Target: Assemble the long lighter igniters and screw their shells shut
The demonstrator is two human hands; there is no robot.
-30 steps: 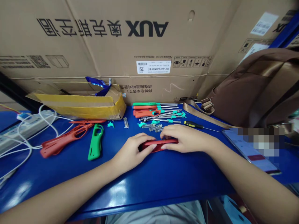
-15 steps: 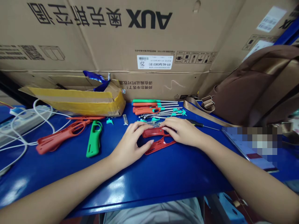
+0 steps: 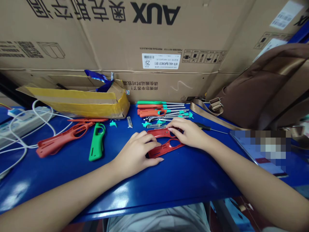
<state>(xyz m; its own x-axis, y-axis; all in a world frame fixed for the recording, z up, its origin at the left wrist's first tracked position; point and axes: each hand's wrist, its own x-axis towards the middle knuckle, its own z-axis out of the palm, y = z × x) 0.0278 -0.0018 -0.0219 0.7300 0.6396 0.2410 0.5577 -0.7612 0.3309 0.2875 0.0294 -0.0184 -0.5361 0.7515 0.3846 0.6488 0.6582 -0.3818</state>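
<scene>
Two red lighter shell halves lie in front of me, their hollow sides showing. The farther half [image 3: 157, 133] has its right end under the fingers of my right hand [image 3: 189, 132], which are closed on it. Around the left end of the nearer half [image 3: 169, 147] are the curled fingers and thumb of my left hand [image 3: 138, 152]; the fingers hide that end. Just beyond are clear lighter fuel tanks [image 3: 156, 126] and small turquoise pieces [image 3: 146, 124]. Assembled lighters with metal tubes, one with a green handle [image 3: 151, 103], lie behind them.
To the left are a red shell [image 3: 56, 141], a green shell [image 3: 96, 146], white cables and a power strip [image 3: 26, 120]. A yellow-taped carton [image 3: 79, 104] stands behind. A screwdriver [image 3: 205, 127], a brown bag [image 3: 263, 93] and a flat tablet-like item [image 3: 253, 154] are on the right.
My left hand's fingers have shifted from the farther red half to the nearer one, which has moved slightly right and away from me. My right hand stays at the farther half's right end.
</scene>
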